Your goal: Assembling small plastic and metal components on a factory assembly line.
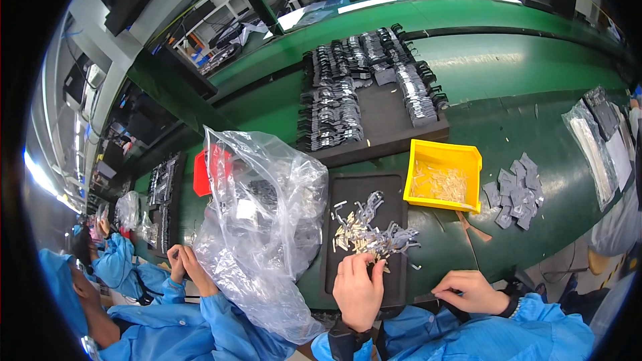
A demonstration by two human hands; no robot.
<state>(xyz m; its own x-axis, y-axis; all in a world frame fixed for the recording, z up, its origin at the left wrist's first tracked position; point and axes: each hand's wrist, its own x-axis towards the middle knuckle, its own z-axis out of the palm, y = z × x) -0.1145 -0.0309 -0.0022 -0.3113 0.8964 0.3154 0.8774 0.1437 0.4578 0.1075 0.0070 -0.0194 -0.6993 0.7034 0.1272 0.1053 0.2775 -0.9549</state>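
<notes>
My left hand (359, 292) is over the near part of a shallow black tray (338, 184), its fingers bent and its thumb drawn in at the edge of a pile. What is between its fingertips cannot be made out. The pile mixes small beige strips (346, 234) with grey and clear bent plastic parts (394, 237). To the right of the tray, my right hand (475, 292) is at the table's near edge with thumb and forefinger pinched. Something small and dark seems to be at its fingertips, too small to name.
A yellow bin (445, 202) of beige strips stands beyond the tray, beside a heap of grey flat pieces (515, 190). Behind is a black foam block (384, 117) with rows of dark parts. A large clear plastic bag (261, 227) lies left, near a co-worker's hands (189, 267).
</notes>
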